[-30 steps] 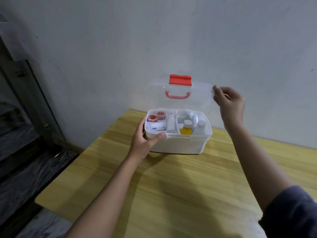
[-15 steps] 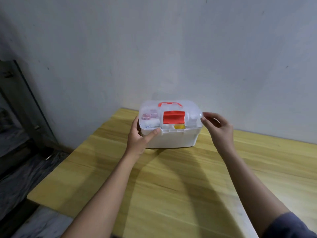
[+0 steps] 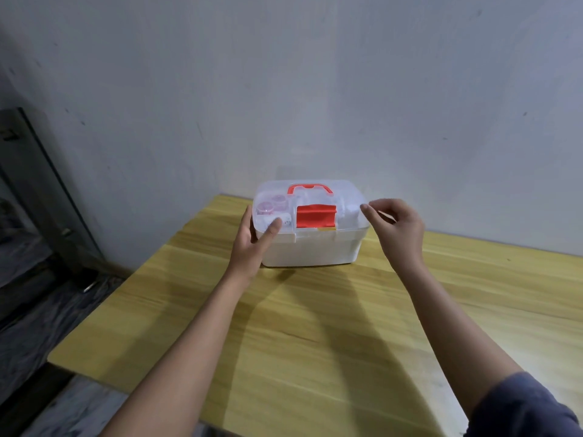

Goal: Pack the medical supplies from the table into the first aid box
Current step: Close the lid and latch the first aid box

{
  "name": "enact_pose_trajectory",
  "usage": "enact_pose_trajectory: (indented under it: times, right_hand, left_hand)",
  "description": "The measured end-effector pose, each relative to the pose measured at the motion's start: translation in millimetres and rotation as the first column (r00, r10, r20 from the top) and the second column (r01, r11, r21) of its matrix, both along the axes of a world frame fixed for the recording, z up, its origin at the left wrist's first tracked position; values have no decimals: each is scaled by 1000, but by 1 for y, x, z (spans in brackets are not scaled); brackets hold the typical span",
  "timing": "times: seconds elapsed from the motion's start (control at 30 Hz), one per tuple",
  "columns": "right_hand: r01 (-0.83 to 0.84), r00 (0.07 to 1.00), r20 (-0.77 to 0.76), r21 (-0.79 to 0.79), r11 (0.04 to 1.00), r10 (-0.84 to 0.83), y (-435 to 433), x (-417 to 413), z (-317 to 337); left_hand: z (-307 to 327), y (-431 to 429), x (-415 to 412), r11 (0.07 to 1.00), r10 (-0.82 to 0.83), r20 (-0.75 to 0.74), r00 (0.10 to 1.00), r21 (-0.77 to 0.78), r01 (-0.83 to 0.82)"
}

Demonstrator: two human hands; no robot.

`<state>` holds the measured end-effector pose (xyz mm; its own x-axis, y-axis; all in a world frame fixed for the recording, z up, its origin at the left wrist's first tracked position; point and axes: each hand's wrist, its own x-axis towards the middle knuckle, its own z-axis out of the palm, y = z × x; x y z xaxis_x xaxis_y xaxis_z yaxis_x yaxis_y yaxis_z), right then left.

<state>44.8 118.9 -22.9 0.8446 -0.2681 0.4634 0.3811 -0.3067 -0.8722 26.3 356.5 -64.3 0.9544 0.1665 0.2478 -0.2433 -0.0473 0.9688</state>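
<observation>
The white first aid box stands at the far side of the wooden table, against the wall. Its clear lid is down, with a red handle on top and a red latch at the front. Small jars and bottles show blurred through the lid. My left hand grips the box's left front corner, thumb on the lid. My right hand hovers at the lid's right edge, fingers loosely curled, fingertips at or just off the lid.
A pale wall rises right behind the box. A dark door frame and a dark marbled floor lie to the left, below the table's left edge. The table stretches toward me and to the right.
The lid stood open a second ago, held up by my right hand; it came down shut. My right hand has since eased slightly away from the lid's right edge. My left hand stayed put.
</observation>
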Motion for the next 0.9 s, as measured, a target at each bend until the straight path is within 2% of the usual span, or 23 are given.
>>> enact_pose_trajectory:
  times: [0.1,0.2,0.27,0.37,0.5,0.6,0.8,0.9]
  right_hand:
    - [-15,1000,14,-123,992,17,14,7,11]
    - [-71,997,-61,-287,955,55,24,16,21]
    - [-123,989,-112,-322,939,92,25,16,24]
    - [-178,983,-110,-357,917,148,21,8,17]
    - [-241,970,-105,-523,818,218,15,3,2]
    - [-183,980,-62,-634,751,187,18,5,-5]
    - [-25,985,107,-693,720,137,22,7,-15]
    - [-54,984,82,-706,706,158,21,9,-14]
  left_hand:
    - [5,-5,-1,998,58,6,998,-25,-58]
    - [2,-6,2,996,81,6,997,-26,-81]
    - [3,-5,3,997,71,-1,997,-24,-71]
    - [3,-4,3,998,48,16,999,-38,-48]
    - [1,-5,4,996,42,17,999,-79,-40]
    - [1,-6,4,996,37,23,999,-78,-35]
    - [-1,-7,4,995,52,24,998,-85,-50]
    - [-4,-6,7,995,41,34,999,-87,-38]
